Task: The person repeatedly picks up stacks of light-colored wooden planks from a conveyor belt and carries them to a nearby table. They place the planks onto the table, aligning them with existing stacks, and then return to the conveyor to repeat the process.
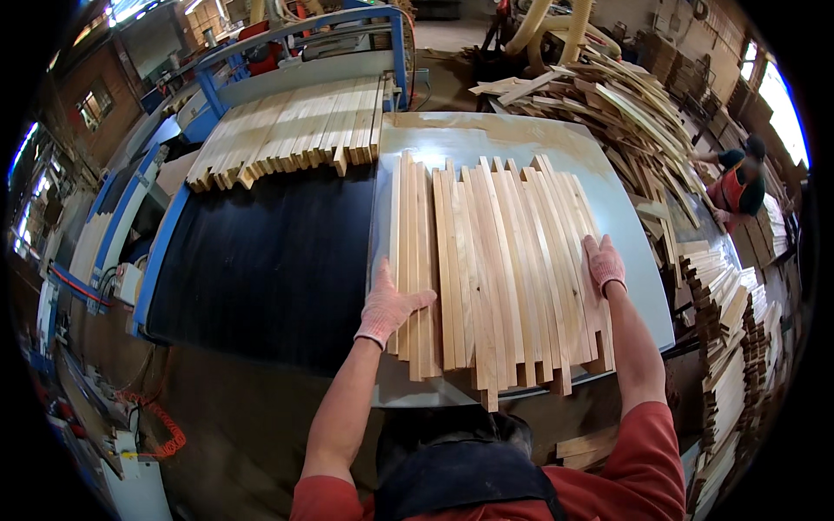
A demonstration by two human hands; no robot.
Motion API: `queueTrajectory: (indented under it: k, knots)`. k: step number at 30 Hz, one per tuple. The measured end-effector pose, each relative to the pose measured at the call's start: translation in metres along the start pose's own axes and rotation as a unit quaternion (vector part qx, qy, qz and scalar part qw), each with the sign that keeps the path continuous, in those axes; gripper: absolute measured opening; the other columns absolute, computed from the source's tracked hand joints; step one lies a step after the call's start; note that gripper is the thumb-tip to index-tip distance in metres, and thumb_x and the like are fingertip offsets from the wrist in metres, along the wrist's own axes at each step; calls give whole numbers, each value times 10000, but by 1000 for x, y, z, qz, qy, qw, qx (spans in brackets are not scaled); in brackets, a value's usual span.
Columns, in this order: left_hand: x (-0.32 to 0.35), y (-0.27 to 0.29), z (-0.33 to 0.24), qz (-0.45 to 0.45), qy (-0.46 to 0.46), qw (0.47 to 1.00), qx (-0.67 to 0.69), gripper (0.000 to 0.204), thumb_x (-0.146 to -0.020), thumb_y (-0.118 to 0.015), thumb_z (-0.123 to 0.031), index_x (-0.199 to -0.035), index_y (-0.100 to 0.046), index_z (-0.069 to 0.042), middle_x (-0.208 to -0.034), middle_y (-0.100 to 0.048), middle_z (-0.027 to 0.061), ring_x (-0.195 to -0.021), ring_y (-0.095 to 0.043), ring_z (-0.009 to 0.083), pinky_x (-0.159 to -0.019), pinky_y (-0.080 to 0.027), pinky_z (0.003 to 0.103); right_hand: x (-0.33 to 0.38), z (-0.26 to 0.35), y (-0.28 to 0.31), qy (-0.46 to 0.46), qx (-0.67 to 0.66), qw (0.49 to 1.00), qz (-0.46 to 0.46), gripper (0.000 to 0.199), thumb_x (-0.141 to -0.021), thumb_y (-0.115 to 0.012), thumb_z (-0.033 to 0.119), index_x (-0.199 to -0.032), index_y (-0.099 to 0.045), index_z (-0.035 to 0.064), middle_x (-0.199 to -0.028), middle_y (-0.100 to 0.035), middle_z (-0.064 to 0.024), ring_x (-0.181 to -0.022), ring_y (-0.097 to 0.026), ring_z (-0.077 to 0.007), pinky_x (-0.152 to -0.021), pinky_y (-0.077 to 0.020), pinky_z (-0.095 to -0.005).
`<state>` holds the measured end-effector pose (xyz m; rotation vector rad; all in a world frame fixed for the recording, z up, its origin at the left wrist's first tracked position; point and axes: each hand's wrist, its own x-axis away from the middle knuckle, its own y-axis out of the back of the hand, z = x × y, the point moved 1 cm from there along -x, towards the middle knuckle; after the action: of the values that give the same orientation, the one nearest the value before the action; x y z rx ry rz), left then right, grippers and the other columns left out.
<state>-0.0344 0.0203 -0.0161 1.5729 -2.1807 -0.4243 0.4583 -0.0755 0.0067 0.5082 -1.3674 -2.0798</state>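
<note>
Both gloved hands are bracketing a batch of pale wooden slats (499, 269) lying side by side on the grey metal table (625, 234) in front of me.

My left hand (388, 304) is resting flat against the batch's left edge, fingers spread, thumb laid over the outermost slat. Pinching nothing.

My right hand (604, 263) is lying open on the right edge, palm down, fingers together and pointing away from me. Pressing, not gripping.

The slats are fanning a little at the far end, and their near ends are hanging unevenly over the table's front lip.

To do this well, I judge: squeeze inward evenly from both sides so the strips close up without riding over one another; keep palms low and flat; watch the ragged near ends.

Just to the left the black conveyor belt (261, 260) is carrying another row of slats (291, 130) at its far end. A loose offcut heap (608, 104) sits at the far right, stacked strips (725, 304) beside me.
</note>
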Motion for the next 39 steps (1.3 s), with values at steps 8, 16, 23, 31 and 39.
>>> queueTrajectory:
  k: [8, 16, 23, 31, 39]
  knots:
    - [-1, 3, -10, -10, 39, 998, -40, 1302, -692, -930, -356, -1677, -172, 31, -1541, -522, 288, -1401, -570, 356, -1179, -463, 393, 4, 6, 9, -18, -3, 1000, 23, 720, -1032, -497, 646, -1314, -569, -13, -1258, -687, -346, -1232, -630, -514, -1044, -484, -554]
    - [4, 25, -4, 47, 15, 957, 285, 1073, -735, -851, -280, -1612, -303, 6, -1350, -583, 123, -1213, -605, 222, -1037, -539, 358, -4, 5, 8, -33, -3, 998, 46, 740, -1032, -506, 625, -1404, -547, -14, -1286, -690, -336, -1249, -645, -492, -1066, -500, -549]
    - [1, 26, -5, 82, 15, 945, 315, 1117, -695, -903, -407, -1591, -363, -19, -1357, -564, 111, -1235, -604, 233, -1040, -551, 381, -3, 8, 11, -41, -6, 998, 45, 737, -1031, -514, 615, -1393, -558, -25, -1286, -695, -323, -1234, -653, -487, -1063, -505, -542]
    - [-2, 31, 0, 107, 7, 942, 318, 1328, -658, -942, -500, -1651, -245, 40, -1452, -531, 162, -1313, -577, 270, -1088, -526, 391, -2, 10, 9, -40, -6, 998, 41, 726, -1028, -508, 621, -1356, -577, -22, -1273, -699, -324, -1224, -659, -476, -1061, -504, -537]
    - [0, 22, 11, 97, -6, 951, 294, 829, -760, -824, -398, -1447, -508, -60, -1217, -615, 78, -1115, -635, 197, -973, -563, 362, -6, -7, 3, -19, 16, 999, 36, 772, -1022, -492, 659, -1357, -589, -30, -1314, -686, -320, -1270, -636, -477, -1100, -482, -533]
